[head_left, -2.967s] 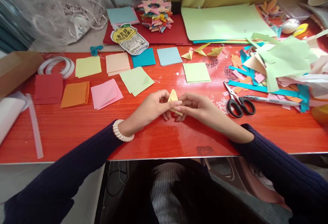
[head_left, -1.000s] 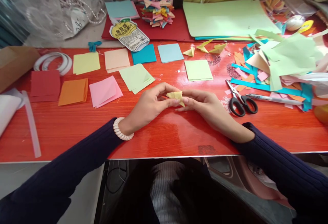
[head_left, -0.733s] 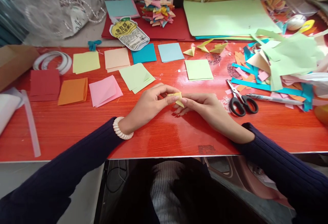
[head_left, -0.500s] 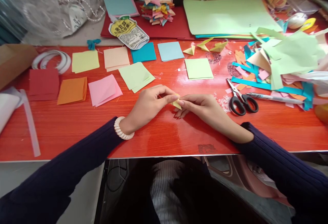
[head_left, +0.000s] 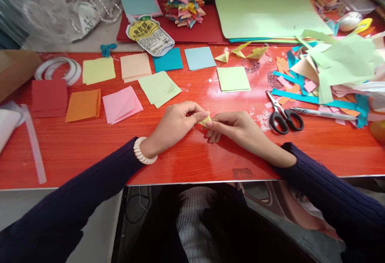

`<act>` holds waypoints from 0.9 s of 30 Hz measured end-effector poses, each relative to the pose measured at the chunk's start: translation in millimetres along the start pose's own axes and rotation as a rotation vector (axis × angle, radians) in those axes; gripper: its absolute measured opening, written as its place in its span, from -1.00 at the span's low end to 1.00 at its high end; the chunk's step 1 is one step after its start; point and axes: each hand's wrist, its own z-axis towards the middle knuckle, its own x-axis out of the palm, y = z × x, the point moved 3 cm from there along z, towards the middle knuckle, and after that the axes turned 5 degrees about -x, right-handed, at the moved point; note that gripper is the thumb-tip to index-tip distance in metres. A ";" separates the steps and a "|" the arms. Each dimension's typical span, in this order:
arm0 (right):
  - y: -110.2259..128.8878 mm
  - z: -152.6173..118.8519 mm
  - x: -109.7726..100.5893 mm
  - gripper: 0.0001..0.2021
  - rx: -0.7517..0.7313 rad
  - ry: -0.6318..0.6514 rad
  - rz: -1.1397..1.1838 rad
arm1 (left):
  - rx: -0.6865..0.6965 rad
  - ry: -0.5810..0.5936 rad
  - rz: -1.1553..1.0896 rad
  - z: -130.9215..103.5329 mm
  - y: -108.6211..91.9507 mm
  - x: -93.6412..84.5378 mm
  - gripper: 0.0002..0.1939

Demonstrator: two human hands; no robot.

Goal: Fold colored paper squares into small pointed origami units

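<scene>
The yellow paper [head_left: 205,120], a small folded wedge pinched by left hand [head_left: 178,123] and right hand [head_left: 239,128], shows less than before.

I am seeing only a sliver of the yellow paper [head_left: 205,121]; the fingers of the left hand [head_left: 178,124] and the right hand [head_left: 239,128] are covering the rest, so I am not making out its folds. The left edge of my view is cutting off the cardboard box [head_left: 15,70] and the white roll [head_left: 8,126]. Small print on the label [head_left: 156,43] is blurring beyond my reading, and the green scraps [head_left: 349,64] are hiding part of a blue strip [head_left: 294,94].
</scene>
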 end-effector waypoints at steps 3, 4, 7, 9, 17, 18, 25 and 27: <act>-1.0 -0.8 -0.3 -0.67 -0.014 -0.005 -0.026 | 0.031 0.034 0.000 -0.5 -1.5 0.5 -0.75; -1.5 -0.8 -0.6 -0.67 -0.015 -0.012 -0.042 | 0.041 0.037 0.004 -0.6 -1.8 0.7 -0.75; -2.0 -0.4 -1.6 -0.68 -0.015 0.000 -0.085 | 0.053 0.039 0.005 -0.1 -1.2 0.8 -0.75; -1.3 0.1 -1.6 -0.68 -0.018 0.050 -0.106 | 0.042 0.043 -0.013 0.5 0.2 0.4 -0.73; 3.4 -0.4 -0.2 -0.69 -0.027 0.107 -0.124 | 0.016 0.039 -0.068 -0.4 0.3 -0.2 -0.66; 3.3 -0.8 -0.2 -0.69 -0.023 0.098 -0.118 | 0.010 0.046 -0.079 -0.2 0.1 -0.4 -0.65; -1.2 -2.0 -2.1 -0.67 -0.012 0.030 -0.048 | -0.121 0.125 -0.093 1.9 4.5 -5.9 -0.60; -1.5 -1.5 -1.7 -0.67 -0.018 0.029 -0.049 | -0.080 0.135 -0.069 1.2 3.3 -5.9 -0.68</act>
